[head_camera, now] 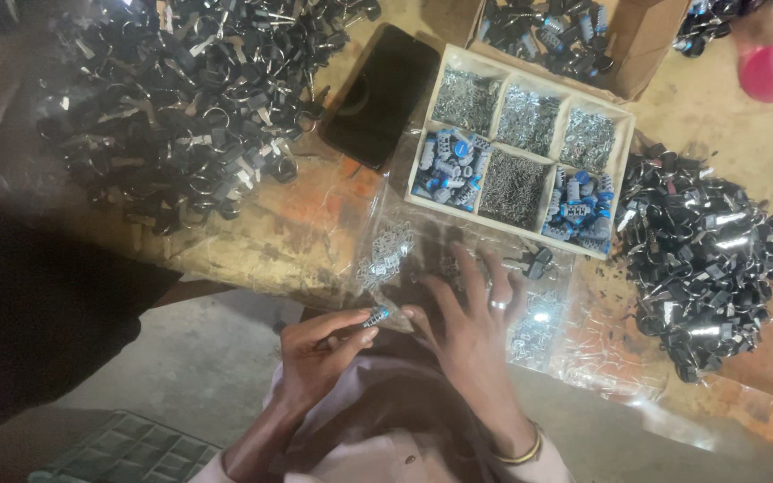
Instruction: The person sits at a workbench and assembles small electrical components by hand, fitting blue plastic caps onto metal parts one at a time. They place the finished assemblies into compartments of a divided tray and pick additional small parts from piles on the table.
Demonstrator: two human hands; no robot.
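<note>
Small blue-and-metal part (378, 314) pinched at the table edge
Left hand (319, 358) grips it in its fingertips; right hand (471, 326) lies open on the clear plastic sheet (583, 340); the part looks light, stiff, easily dropped; best held by its sides

We see a dim, warm scene, brightest over the compartment tray (530, 143) and the tabletop (297, 224) around it. A deep shadow swallows the left edge and lower left corner. Glare flashes off the clear plastic sheet (601, 349) and the metal bits in the black pile (709, 259) at right. Our right hand (471, 331) is smeared by motion blur, and fine detail is soft and grainy throughout.
</note>
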